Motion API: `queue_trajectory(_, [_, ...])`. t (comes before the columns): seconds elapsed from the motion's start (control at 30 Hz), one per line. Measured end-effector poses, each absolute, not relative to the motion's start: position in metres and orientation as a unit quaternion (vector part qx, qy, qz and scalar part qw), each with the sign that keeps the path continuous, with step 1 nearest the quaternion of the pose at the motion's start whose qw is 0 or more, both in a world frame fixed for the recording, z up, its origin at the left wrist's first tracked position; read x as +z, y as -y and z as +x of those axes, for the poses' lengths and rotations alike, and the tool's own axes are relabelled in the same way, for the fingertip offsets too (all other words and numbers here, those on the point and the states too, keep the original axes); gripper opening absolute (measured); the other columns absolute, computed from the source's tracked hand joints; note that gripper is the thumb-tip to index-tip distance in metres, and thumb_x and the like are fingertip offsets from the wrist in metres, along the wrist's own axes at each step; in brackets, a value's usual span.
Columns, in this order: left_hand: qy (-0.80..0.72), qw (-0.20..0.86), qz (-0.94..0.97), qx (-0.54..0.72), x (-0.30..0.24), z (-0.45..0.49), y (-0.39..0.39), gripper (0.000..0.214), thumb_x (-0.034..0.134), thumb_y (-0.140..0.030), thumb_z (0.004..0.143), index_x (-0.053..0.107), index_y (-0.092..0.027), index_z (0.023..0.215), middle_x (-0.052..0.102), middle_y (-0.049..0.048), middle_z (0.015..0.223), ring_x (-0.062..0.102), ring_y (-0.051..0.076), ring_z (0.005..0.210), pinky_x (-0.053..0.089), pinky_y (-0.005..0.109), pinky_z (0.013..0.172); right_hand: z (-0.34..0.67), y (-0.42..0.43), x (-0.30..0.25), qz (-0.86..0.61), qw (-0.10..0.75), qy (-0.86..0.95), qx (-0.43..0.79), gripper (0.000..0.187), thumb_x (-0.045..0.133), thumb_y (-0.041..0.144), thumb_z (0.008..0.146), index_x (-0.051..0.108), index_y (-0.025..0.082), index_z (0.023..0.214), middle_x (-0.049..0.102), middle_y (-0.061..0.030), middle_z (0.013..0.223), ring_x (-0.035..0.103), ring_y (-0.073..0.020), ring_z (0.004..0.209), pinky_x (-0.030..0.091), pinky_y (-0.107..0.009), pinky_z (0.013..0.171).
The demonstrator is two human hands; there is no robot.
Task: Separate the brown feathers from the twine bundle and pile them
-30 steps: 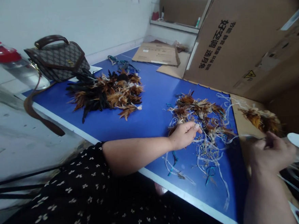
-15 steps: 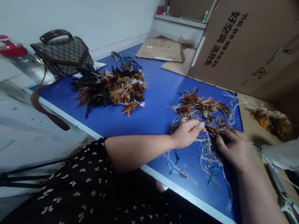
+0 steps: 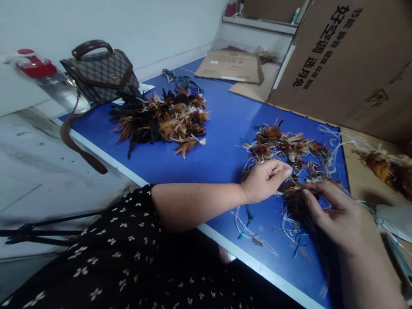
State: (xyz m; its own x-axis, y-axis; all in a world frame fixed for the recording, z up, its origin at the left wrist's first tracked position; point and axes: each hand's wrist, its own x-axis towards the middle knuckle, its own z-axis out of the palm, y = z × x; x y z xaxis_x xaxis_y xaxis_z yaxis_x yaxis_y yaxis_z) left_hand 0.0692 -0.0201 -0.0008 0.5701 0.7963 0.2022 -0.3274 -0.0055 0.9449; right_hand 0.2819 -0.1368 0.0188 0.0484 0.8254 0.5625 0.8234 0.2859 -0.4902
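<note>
My left hand (image 3: 266,182) hovers over the blue table, thumb and fingers pinched together; whatever they hold is too small to make out. Just to its right, my right hand (image 3: 337,213) pinches a dark bunch of feathers (image 3: 296,202) between thumb and forefinger, its lower part blurred. Beyond both hands lies a loose pile of brown feather scraps (image 3: 279,140) mixed with pale strings. Closer to the table's front edge are tangled white and teal strings (image 3: 249,224).
A heap of brown and black feathers (image 3: 164,115) lies on the left of the blue table (image 3: 221,120). Behind it are a handbag (image 3: 101,72) and a red-capped bottle (image 3: 50,78). Cardboard (image 3: 326,56) walls the right side, with another feather bundle (image 3: 394,169) and metal scissors (image 3: 406,267).
My right hand has drawn slightly away from the left, its fingers more extended, with the dark feather bunch showing more. The whole view has shifted a little.
</note>
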Motion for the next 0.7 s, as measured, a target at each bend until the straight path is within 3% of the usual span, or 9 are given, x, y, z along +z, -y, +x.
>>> queue_trajectory(0.1, [-0.169,0.692,0.598,0.368,-0.003,0.070,0.020,0.037,0.092,-0.048,0.098,0.078,-0.018,0.114,0.058,-0.0061,0.079,0.048,0.012,0.074,0.041,0.030,0.073,0.275,0.136,0.017,-0.569,0.419,0.707,0.029,0.013,0.081,0.040,0.105,0.084,0.028,0.108,0.085,-0.0049,0.099,0.081,-0.0235,0.087,0.067,-0.039,0.082])
queue_trajectory(0.2, [-0.158,0.679,0.645,0.311,-0.006,0.069,0.021,0.036,0.096,-0.045,0.094,0.071,-0.019,0.090,0.051,-0.0077,0.073,0.044,0.011,0.072,0.037,0.030,0.071,0.274,0.138,0.011,-0.572,0.424,0.700,0.051,0.017,0.083,0.042,0.104,0.085,0.028,0.112,0.087,-0.0056,0.104,0.083,-0.0238,0.092,0.069,-0.039,0.089])
queue_trajectory(0.3, [-0.150,0.681,0.663,0.273,-0.006,0.067,0.021,0.055,0.097,-0.056,0.093,0.059,-0.021,0.075,0.049,-0.0086,0.068,0.042,0.010,0.068,0.036,0.031,0.068,0.273,0.140,0.007,-0.603,0.431,0.667,0.081,0.027,0.086,0.048,0.103,0.087,0.027,0.119,0.088,-0.0070,0.110,0.085,-0.0243,0.097,0.072,-0.040,0.092])
queue_trajectory(0.4, [-0.142,0.722,0.627,0.256,-0.002,0.066,0.019,0.060,0.092,-0.069,0.094,0.060,-0.022,0.077,0.062,-0.0053,0.069,0.055,0.011,0.069,0.046,0.032,0.073,0.269,0.142,0.007,-0.610,0.469,0.627,0.119,0.044,0.090,0.049,0.100,0.084,0.026,0.137,0.088,-0.0090,0.119,0.086,-0.0242,0.098,0.074,-0.039,0.088])
queue_trajectory(0.5, [-0.165,0.723,0.615,0.267,0.001,0.066,0.018,0.063,0.090,-0.074,0.093,0.058,-0.022,0.077,0.064,-0.0049,0.068,0.056,0.011,0.070,0.049,0.032,0.077,0.265,0.143,0.011,-0.599,0.508,0.604,0.136,0.059,0.094,0.046,0.097,0.078,0.026,0.150,0.087,-0.0110,0.122,0.085,-0.0243,0.095,0.075,-0.041,0.089])
queue_trajectory(0.6, [-0.190,0.712,0.610,0.292,0.000,0.067,0.018,0.066,0.092,-0.076,0.090,0.055,-0.023,0.075,0.058,-0.0075,0.067,0.051,0.010,0.068,0.045,0.031,0.073,0.264,0.145,0.015,-0.613,0.532,0.572,0.121,0.053,0.095,0.046,0.095,0.079,0.025,0.142,0.086,-0.0109,0.120,0.084,-0.0244,0.095,0.074,-0.042,0.091])
queue_trajectory(0.7, [-0.170,0.712,0.612,0.298,-0.003,0.068,0.018,0.065,0.092,-0.075,0.090,0.055,-0.023,0.076,0.061,-0.0065,0.067,0.054,0.010,0.068,0.046,0.032,0.073,0.265,0.145,0.015,-0.638,0.526,0.552,0.105,0.040,0.092,0.052,0.098,0.081,0.024,0.124,0.083,-0.0074,0.101,0.082,-0.0220,0.084,0.071,-0.036,0.081])
